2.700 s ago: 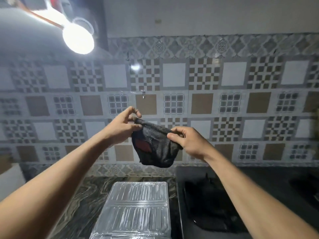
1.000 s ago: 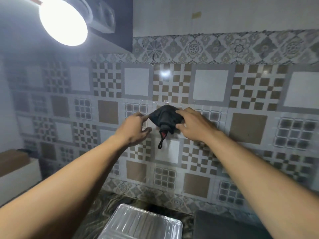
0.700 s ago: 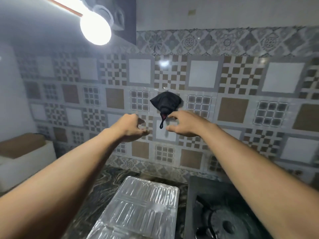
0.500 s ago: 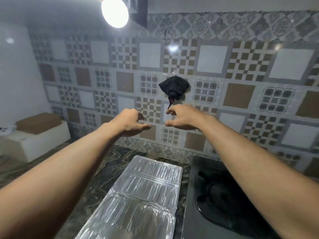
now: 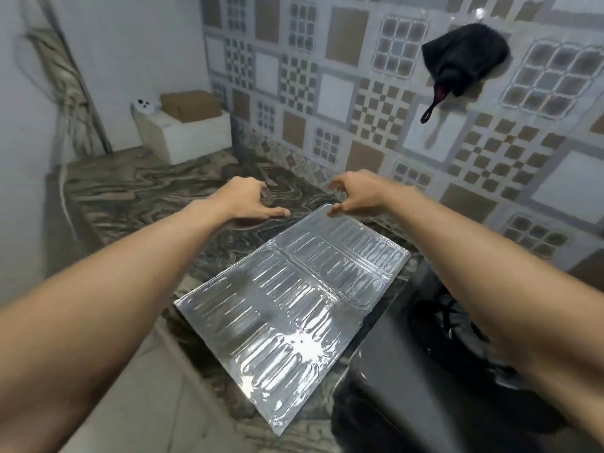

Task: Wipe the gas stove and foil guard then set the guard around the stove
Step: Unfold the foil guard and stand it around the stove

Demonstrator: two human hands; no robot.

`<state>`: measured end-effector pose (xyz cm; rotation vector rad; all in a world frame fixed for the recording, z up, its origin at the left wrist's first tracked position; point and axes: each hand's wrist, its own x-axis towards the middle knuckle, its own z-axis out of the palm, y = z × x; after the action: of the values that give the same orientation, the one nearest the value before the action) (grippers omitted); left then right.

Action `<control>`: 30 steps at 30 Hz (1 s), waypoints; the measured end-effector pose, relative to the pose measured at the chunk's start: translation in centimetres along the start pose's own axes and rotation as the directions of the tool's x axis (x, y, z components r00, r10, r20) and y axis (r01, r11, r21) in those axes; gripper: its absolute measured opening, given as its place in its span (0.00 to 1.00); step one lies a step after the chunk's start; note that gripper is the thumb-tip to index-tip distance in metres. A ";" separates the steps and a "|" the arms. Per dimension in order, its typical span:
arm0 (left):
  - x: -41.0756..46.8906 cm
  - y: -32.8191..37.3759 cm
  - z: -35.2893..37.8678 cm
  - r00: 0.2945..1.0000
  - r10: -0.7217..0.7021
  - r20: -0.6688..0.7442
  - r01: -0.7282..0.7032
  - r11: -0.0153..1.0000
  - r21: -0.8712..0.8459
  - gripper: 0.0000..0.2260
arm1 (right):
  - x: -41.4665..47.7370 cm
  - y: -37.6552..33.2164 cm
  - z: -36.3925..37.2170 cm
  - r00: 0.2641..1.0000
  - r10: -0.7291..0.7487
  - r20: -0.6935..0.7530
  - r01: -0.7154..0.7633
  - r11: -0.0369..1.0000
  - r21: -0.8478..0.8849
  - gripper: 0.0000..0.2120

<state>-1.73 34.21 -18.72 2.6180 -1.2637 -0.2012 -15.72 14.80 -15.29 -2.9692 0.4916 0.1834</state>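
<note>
A folded silver foil guard (image 5: 291, 302) lies flat on the marbled counter (image 5: 130, 191). To its right sits the black gas stove (image 5: 434, 371), partly hidden by my right arm. A dark cloth (image 5: 464, 57) hangs on the tiled wall at the upper right. My left hand (image 5: 248, 199) hovers just past the guard's far left corner, fingers apart and holding nothing. Over the guard's far edge is my right hand (image 5: 356, 196), fingers curled loosely and apart, with its thumb close to the foil. Whether it touches the foil I cannot tell.
A white box (image 5: 183, 132) with a brown cardboard piece on top stands in the far left corner of the counter. The patterned tiled wall (image 5: 327, 93) runs behind the counter. The counter's front edge (image 5: 183, 325) drops off at the lower left.
Both hands let go of the dark cloth, which now hangs on the wall. They dropped down to the far edge of the foil guard, and my view turned downward and left.
</note>
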 end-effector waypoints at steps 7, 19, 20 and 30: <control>-2.6 -4.5 8.5 0.967 -0.239 0.085 0.244 0.968 -0.057 0.40 | 6.1 0.8 7.5 0.973 -0.102 0.206 0.119 0.990 -0.071 0.39; -3.5 -8.3 17.2 0.872 -0.424 0.246 0.428 0.903 0.040 0.29 | 14.8 0.1 17.5 0.891 -0.204 0.406 0.235 0.972 -0.026 0.40; -3.5 -8.6 17.5 0.866 -0.431 0.252 0.434 0.900 0.048 0.31 | 15.2 -0.1 18.0 0.880 -0.212 0.424 0.244 0.970 -0.021 0.43; -2.1 -9.4 17.9 0.831 -0.533 0.162 0.534 0.844 0.036 0.38 | 18.9 -1.1 19.9 0.844 -0.122 0.522 0.222 0.966 -0.134 0.66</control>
<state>0.11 38.96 -38.43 2.9321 -0.5222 -0.5263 0.45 12.79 -37.40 -2.9355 0.1394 1.0185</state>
